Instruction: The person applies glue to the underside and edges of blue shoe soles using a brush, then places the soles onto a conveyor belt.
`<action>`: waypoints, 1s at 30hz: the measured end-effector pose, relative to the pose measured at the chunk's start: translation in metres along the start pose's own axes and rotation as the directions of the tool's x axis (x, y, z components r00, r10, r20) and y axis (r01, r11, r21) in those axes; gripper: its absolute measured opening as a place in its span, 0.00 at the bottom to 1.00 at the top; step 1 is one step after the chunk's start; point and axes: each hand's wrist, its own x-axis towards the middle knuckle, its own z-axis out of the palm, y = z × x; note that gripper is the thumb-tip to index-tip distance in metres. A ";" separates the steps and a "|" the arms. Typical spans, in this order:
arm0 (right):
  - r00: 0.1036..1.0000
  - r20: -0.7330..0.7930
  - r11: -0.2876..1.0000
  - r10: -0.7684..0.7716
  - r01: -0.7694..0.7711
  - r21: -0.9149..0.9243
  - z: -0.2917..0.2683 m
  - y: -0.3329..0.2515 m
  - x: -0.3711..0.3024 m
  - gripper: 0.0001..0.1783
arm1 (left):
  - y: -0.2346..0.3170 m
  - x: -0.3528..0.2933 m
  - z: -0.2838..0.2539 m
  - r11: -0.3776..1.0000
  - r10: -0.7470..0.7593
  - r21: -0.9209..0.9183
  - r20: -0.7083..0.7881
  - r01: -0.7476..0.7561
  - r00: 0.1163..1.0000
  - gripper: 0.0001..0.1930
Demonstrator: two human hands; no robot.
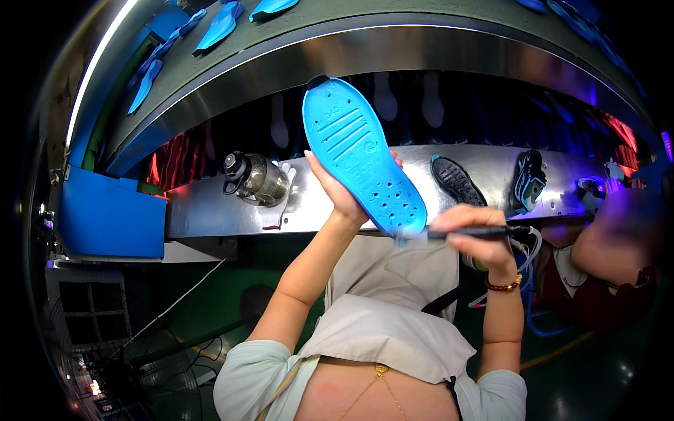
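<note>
A bright blue shoe sole (pixel 354 151) with ridges, small holes and a black tip at its far end is held up in front of me. My left hand (pixel 342 193) grips it from behind, thumb at its left edge and fingertips showing at its right edge. My right hand (pixel 481 242) is closed around a black-handled brush (pixel 477 233). The brush's pale tip is smeared by motion at the near end of the sole; whether it touches cannot be told.
A metal ledge (pixel 316 210) carries a dark bottle (pixel 256 179), a pale glove (pixel 279 214), a black sole (pixel 458 180) and a shoe (pixel 528 181). Above it, a conveyor (pixel 295 42) bears several blue soles (pixel 219 27). Another person's arm (pixel 612 235) is at right.
</note>
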 end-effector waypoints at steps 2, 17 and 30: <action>0.983 -0.183 0.993 0.003 -0.025 -0.116 0.004 0.010 0.003 0.08 | 0.000 0.002 0.000 1.000 -0.016 -0.012 -0.048 0.015 0.999 0.51; 0.985 0.171 0.984 -0.002 -0.028 0.176 0.002 0.018 -0.004 0.11 | -0.002 -0.003 -0.009 0.999 -0.050 0.016 0.035 0.050 0.998 0.49; 0.956 -0.160 0.968 0.247 -0.237 0.080 0.005 0.035 -0.010 0.11 | -0.014 0.001 -0.007 0.988 -0.133 0.052 -0.158 0.143 0.978 0.49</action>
